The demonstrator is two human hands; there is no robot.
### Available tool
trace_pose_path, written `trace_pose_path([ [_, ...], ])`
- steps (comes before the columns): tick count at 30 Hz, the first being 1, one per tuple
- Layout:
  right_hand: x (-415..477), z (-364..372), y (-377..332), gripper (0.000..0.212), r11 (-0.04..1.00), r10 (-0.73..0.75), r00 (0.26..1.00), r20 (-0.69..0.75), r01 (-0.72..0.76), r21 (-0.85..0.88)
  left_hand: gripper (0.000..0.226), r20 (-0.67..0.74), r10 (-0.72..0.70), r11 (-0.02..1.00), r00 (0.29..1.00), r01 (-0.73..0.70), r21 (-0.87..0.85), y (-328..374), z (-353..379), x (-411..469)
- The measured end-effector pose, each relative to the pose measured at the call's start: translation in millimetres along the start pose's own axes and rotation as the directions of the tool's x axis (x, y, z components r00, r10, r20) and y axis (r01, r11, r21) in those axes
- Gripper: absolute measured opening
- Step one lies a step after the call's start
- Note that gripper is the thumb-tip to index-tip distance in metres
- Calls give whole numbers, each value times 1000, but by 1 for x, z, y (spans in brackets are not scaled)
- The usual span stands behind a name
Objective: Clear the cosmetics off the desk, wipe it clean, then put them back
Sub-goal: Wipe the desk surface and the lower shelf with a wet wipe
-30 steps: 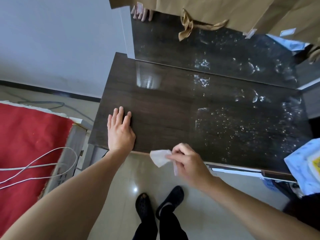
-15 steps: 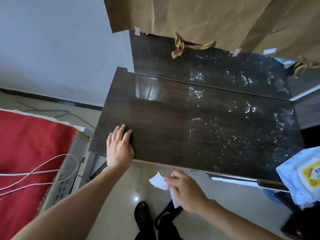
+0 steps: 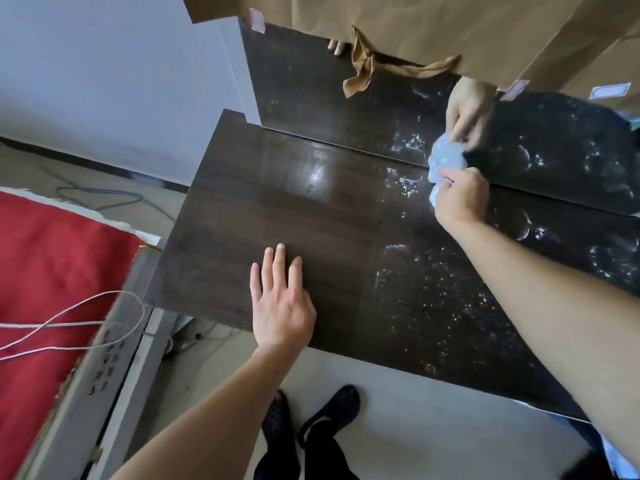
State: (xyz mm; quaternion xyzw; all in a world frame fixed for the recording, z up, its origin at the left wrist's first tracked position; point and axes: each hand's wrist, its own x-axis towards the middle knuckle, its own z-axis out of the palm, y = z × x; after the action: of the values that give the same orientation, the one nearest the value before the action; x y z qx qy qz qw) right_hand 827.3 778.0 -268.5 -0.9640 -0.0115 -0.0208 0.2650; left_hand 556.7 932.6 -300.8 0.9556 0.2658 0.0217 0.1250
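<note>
Crumpled white wipe (image 3: 446,161) sits at the far edge of the dark bench (image 3: 277,220), right of centre, against the base of the mirror (image 3: 329,98), gripped in the right hand (image 3: 462,199) w/ fingers curled round it. Left hand (image 3: 280,303) lies flat on the bench's near-left part, fingers straight, holding nothing; white specks & smears cover the bench's right half. Brown paper (image 3: 415,22) hangs over the mirror's top; red cloth (image 3: 52,254) w/ a white cable (image 3: 69,317) lies to the left.

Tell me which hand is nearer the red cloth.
Left. The left hand lies flat on the desk near its front left, closer to the red cloth; the right hand grips a wipe at the desk's back edge, farther right.
</note>
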Motion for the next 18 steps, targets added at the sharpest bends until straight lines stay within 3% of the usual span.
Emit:
trace_pose_path([
  [3, 3, 34, -11, 30, 999, -7, 1000, -3, 8, 41, 49, -10, -4, 1000, 1000, 4, 22, 0, 1, 0],
  [7, -6, 50, -28, 29, 975, -219, 975, 47, 217, 36, 49, -13, -15, 999, 1000, 15, 28, 1, 2, 2],
  [10, -22, 26, -23, 24, 930, -364, 880, 306, 361, 70, 48, -3, -10, 999, 1000, 10, 35, 1, 1, 1],
  [12, -29, 1, -12, 18, 917, -372, 760, 532, 391, 83, 48, 9, -8, 999, 1000, 7, 38, 1, 0, 1],
  [13, -27, -7, -11, 17, 918, -371, 744, 556, 383, 101, 48, 5, -7, 999, 1000, 7, 35, 1, 0, 2],
  [14, -21, -10, -14, 18, 926, -361, 782, 509, 363, 100, 48, -7, -8, 999, 1000, 8, 34, 1, 0, 2],
  [16, -3, -3, -27, 21, 924, -379, 892, 247, 380, 44, 48, -26, -10, 1000, 1000, 11, 28, 2, 0, 3],
  [18, 7, 18, -37, 22, 885, -457, 885, 89, 462, -52, 49, -33, -12, 1000, 999, 13, 18, 3, 0, 2],
])
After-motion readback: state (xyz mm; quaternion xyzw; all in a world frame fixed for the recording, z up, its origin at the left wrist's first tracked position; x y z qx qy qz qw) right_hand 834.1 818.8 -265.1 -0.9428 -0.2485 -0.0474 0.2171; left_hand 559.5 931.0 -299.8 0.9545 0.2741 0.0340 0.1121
